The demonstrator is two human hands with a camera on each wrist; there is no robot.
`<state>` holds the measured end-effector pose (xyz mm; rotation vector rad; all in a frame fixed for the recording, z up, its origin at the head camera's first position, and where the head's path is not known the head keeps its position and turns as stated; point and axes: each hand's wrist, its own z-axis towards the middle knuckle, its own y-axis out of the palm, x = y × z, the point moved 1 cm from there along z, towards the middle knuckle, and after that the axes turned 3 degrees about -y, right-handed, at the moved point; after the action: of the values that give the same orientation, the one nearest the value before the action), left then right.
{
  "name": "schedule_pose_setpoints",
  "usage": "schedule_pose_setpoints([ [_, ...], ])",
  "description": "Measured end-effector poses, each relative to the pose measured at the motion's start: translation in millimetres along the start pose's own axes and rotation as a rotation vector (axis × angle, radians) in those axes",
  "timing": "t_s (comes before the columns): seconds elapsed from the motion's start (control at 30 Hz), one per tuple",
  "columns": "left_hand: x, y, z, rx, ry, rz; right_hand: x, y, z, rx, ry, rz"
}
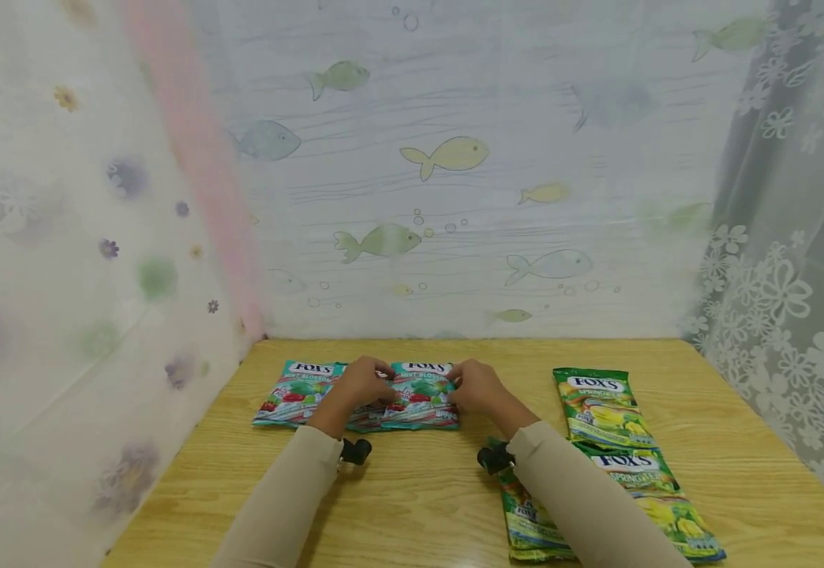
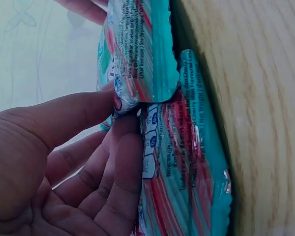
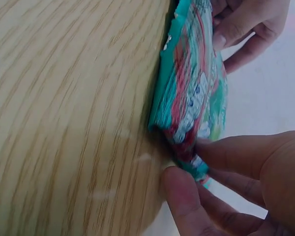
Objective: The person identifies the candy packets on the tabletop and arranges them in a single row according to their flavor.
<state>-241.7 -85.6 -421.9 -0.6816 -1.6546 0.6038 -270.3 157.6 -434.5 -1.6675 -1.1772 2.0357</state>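
Note:
A teal Fox's Mint Blossom candy bag lies between my two hands at the back of the table. My left hand pinches its left edge with thumb and fingers, as the left wrist view confirms. At the opposite edge, my right hand holds the bag between thumb and fingers. Under my left hand is a second teal bag, partly hidden and overlapped by the held one. Further left rests another teal bag, lying flat.
Green Fox's Spring Tea bags lie on the right: one farther back, another nearer, and one partly covered by my right sleeve. The wooden table meets a fish-patterned curtain at its back edge.

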Motion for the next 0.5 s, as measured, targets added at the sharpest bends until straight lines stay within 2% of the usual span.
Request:
schedule_pose_setpoints([
  [0.2,4.0,-0.7,-3.1,0.018,-0.005,0.009,4,-7,-7.2,-0.032,0.008,0.048],
  [0.33,7.5,-1.5,-2.9,0.051,0.006,0.050,6,-14,-10.3,-0.032,-0.015,0.027],
  [0.5,14.8,-0.4,-4.1,0.110,0.058,0.127,10,-22,-13.9,-0.028,-0.056,-0.013],
])
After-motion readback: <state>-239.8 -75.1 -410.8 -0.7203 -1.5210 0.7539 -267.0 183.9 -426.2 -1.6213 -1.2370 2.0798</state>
